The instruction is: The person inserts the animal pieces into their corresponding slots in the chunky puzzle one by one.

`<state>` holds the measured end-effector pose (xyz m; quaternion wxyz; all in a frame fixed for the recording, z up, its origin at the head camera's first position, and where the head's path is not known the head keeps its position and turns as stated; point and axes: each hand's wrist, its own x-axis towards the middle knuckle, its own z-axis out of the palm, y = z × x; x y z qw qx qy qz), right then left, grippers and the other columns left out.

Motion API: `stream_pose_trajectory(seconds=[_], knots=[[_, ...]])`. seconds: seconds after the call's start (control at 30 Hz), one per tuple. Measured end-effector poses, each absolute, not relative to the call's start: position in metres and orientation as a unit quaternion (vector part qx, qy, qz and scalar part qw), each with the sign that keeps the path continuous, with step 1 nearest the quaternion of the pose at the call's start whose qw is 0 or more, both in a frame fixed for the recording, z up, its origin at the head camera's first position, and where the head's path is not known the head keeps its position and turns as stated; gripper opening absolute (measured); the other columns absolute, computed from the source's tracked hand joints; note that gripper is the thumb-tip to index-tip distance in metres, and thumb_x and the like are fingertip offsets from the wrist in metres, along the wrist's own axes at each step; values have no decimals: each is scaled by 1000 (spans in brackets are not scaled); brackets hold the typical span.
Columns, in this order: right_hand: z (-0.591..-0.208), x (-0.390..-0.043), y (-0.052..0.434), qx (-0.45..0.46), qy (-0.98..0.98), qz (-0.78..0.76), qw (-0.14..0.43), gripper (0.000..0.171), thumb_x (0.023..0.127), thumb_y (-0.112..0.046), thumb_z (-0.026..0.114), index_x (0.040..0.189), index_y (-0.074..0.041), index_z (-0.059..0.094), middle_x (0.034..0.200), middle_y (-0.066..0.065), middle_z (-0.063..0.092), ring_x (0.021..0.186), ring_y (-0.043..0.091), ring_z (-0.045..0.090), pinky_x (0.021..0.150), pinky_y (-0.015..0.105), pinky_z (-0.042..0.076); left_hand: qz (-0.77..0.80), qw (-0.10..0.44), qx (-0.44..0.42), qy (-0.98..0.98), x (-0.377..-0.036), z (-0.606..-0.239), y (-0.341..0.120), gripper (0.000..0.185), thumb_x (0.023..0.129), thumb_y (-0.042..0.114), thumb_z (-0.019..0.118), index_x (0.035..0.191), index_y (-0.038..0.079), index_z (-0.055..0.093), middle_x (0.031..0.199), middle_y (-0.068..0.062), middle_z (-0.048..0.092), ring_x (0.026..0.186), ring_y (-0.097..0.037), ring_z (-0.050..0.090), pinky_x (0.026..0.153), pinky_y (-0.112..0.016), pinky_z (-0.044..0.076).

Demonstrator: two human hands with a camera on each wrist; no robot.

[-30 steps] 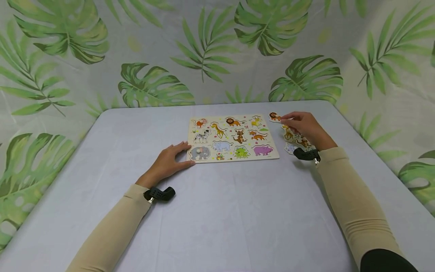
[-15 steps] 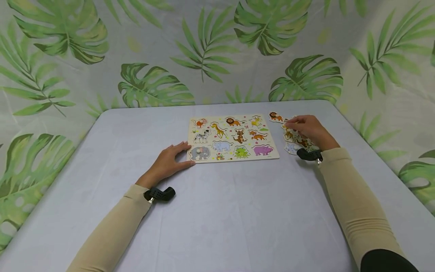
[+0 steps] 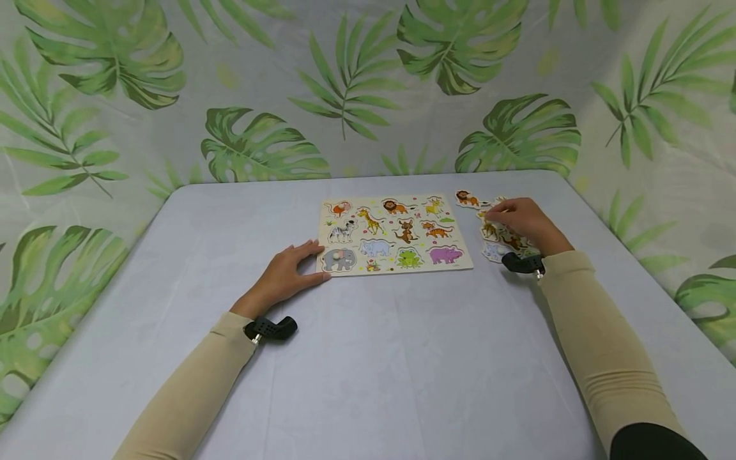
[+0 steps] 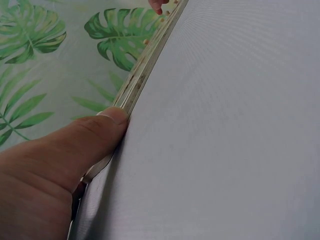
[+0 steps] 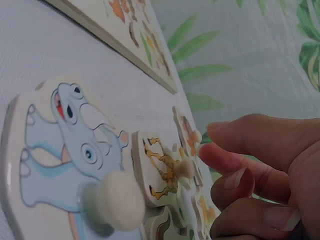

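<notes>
A wooden animal puzzle board (image 3: 397, 267) lies flat on the table. My left hand (image 3: 283, 271) rests at its near left corner, thumb along the front edge and fingers at the left side. In the left wrist view the thumb (image 4: 95, 131) presses the board's edge. An elephant piece (image 3: 345, 260) with a knob sits in the board. My right hand (image 3: 526, 223) hovers over loose knobbed pieces; its thumb and index finger are apart, with nothing seen between them. Near its fingertips are a lion piece (image 3: 467, 199) and a giraffe piece (image 5: 159, 175); a rhino piece (image 5: 60, 145) lies closer to the wrist camera.
More loose pieces (image 3: 513, 240) crowd together right of the board, partly hidden under the right hand. White cloth covers the table (image 3: 368, 358). Behind it hangs a leaf-patterned backdrop (image 3: 345, 83).
My right hand has drawn back from the lion piece, slightly right and nearer to me. The lion piece stays on the table. The left hand and the board have not moved.
</notes>
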<state>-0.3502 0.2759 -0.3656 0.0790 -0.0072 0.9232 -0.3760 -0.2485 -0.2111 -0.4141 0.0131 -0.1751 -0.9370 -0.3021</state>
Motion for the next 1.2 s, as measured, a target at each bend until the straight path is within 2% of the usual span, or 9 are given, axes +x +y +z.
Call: stream_pose_trajectory(seconds=[0.13, 0.4, 0.53, 0.73, 0.93, 1.2], knots=[[-366, -350, 275, -7, 930, -360, 75, 48, 94, -39, 62, 122, 0, 61, 118, 18, 50, 87, 27, 46, 66, 37, 44, -303, 12, -174, -937, -249, -415, -211, 66, 85, 47, 71, 139, 14, 52, 151, -8, 39, 141, -27, 32, 118, -46, 18], [-368, -350, 275, -8, 936, -347, 55, 45, 94, -35, 62, 121, 0, 62, 128, 23, 48, 96, 34, 47, 71, 41, 45, -301, 9, -170, -938, -248, -413, -211, 67, 85, 47, 71, 140, 14, 51, 151, -9, 38, 141, -31, 30, 118, -50, 17], [-371, -352, 275, 0, 942, -333, 42, 43, 93, -35, 63, 118, 0, 63, 126, 23, 50, 97, 35, 48, 72, 43, 46, -301, 9, -170, -938, -248, -413, -211, 67, 85, 47, 71, 140, 14, 51, 152, -8, 38, 141, -31, 30, 118, -49, 17], [-376, -354, 274, 13, 951, -306, 31, 41, 92, -36, 64, 113, -2, 66, 115, 20, 53, 89, 32, 49, 65, 38, 45, -301, 11, -173, -938, -249, -414, -211, 67, 85, 47, 71, 140, 14, 52, 151, -9, 39, 141, -29, 31, 118, -48, 17], [-375, -352, 273, 12, 954, -298, 27, 40, 91, -35, 65, 112, 0, 67, 115, 21, 54, 89, 32, 49, 65, 38, 46, -303, 11, -171, -937, -248, -414, -211, 67, 85, 47, 71, 140, 14, 52, 151, -9, 39, 141, -33, 30, 117, -50, 18], [-376, -353, 272, 10, 955, -294, 27, 38, 91, -34, 66, 110, -1, 67, 112, 20, 55, 87, 32, 49, 66, 38, 45, -304, 14, -177, -936, -248, -414, -211, 66, 85, 46, 71, 139, 14, 52, 151, -9, 39, 141, -30, 31, 118, -48, 18]])
